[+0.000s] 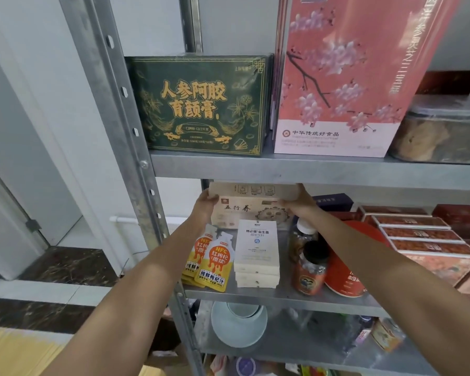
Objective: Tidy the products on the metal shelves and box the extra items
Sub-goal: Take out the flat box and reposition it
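Observation:
Both my hands reach into the middle level of the metal shelf (pixel 282 295). My left hand (pixel 205 206) grips the left end of a beige box (pixel 253 191). At its right end my right hand (pixel 300 203) holds the same box. This box lies on top of a second beige box (pixel 244 213) at the back of the shelf. In front stand orange juice pouches (pixel 215 263) and a stack of white boxes (pixel 257 251).
The upper shelf carries a dark green box (pixel 201 104), a tall pink box (pixel 345 77) and a clear tub (pixel 440 134). Two jars (pixel 310 267), a red round tin (pixel 342 270) and red boxes (pixel 423 237) fill the right side. A pale plate (pixel 238 327) lies below. An upright post (pixel 128 104) stands left.

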Tool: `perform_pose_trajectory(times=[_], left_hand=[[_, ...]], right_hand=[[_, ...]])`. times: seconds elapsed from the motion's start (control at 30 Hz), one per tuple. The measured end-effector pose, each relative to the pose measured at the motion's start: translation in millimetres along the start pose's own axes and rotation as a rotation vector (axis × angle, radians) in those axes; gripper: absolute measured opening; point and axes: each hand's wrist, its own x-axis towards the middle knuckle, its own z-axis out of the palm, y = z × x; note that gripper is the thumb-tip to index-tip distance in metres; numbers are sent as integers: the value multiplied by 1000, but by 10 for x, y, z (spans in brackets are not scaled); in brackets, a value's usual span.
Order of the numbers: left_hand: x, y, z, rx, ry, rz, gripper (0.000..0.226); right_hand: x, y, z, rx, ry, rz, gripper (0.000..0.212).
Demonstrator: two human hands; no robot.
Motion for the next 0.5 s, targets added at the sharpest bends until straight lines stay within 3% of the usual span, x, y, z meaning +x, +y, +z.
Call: perform_pose_trajectory(times=[0.07, 0.23, 0.5], left_hand=[[46, -51, 37, 53, -14, -4, 42], [152, -143, 100, 325, -30, 171, 80], [278, -327, 87, 763, 52, 169, 99]], right_hand=[[75, 82, 28, -59, 16, -23, 37], [128, 149, 63, -287, 4, -109, 58], [104, 280, -61, -545, -19, -163, 64]])
